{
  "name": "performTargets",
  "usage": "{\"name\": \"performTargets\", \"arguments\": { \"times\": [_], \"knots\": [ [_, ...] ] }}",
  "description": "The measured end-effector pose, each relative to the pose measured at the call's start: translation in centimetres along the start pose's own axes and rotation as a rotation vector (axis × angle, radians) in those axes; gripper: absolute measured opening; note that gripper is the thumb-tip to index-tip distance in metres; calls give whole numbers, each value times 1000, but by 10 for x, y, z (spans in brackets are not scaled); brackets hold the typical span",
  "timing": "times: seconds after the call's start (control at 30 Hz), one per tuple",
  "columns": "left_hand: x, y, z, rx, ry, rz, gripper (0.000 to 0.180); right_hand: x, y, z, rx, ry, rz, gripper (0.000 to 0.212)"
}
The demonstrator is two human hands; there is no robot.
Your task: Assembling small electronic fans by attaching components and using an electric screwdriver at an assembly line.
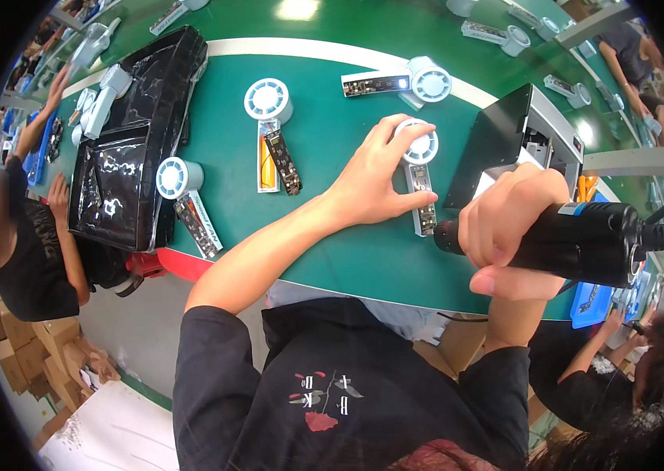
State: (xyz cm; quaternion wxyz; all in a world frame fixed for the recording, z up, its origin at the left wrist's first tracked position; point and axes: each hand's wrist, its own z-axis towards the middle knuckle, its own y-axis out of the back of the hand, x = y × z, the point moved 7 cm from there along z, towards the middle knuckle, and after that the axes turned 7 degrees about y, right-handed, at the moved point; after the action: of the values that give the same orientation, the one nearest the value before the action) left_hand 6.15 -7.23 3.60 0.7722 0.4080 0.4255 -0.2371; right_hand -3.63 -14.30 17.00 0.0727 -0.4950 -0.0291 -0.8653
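My left hand (375, 177) is closed around a light-blue handheld fan (420, 182) lying on the green table. Its thumb rests beside the open handle, where a circuit board shows; the fingers wrap the round head. In my right hand (512, 228) is a black electric screwdriver (587, 245), held level with its tip at the lower end of that handle. Whether tip and handle touch, I cannot tell. To the left lies another fan (267, 100), its dark circuit board (281, 161) slanting out beside an orange battery (268, 169).
Beyond my left hand lies a fan (430, 82) with a lit board. Another fan (180, 179) sits beside a black plastic-wrapped tray (124, 169) at left. A black-and-silver box machine (497, 141) stands right of my hands. Co-workers (25, 251) sit on both sides.
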Motion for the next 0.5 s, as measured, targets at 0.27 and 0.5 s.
{"name": "performTargets", "arguments": {
  "times": [0.27, 0.5],
  "knots": [
    [0, 0, -2, -7, 7, -10, 82, 1, -2, 1, -4, 6, 9, 34],
    [1, -1, -2, 7, 27, 11, 81, -1, -4, 2, 20, -11, -7, 33]
  ]
}}
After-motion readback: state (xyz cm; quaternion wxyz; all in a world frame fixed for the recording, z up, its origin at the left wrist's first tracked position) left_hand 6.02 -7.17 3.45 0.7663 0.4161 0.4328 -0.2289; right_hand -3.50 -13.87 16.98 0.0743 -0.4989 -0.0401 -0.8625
